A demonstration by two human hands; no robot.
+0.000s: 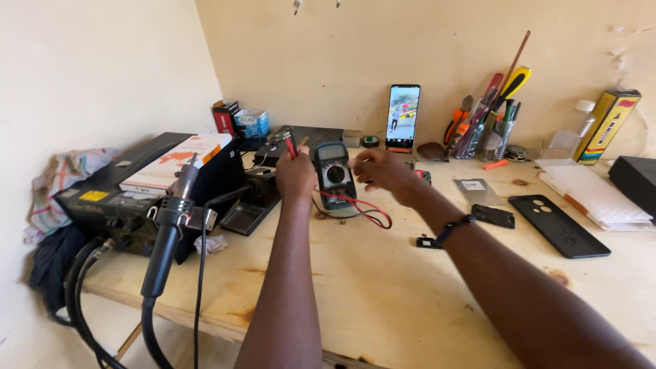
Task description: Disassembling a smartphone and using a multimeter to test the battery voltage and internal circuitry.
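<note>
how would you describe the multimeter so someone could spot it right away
On the pale wooden workbench, look between the two hands. The dark grey handheld multimeter stands there, propped up. Only it has a round dial, a small screen and red and black leads trailing.

Soft, even daylight fills the room, warm on the cream wall (328,55) and the pale wooden bench (383,287). Shadows are faint and short. The phone screen (402,115) glows brightly. The right hand (379,169) is slightly motion-blurred. Straight edges bow towards the corners from the wide lens.
</note>
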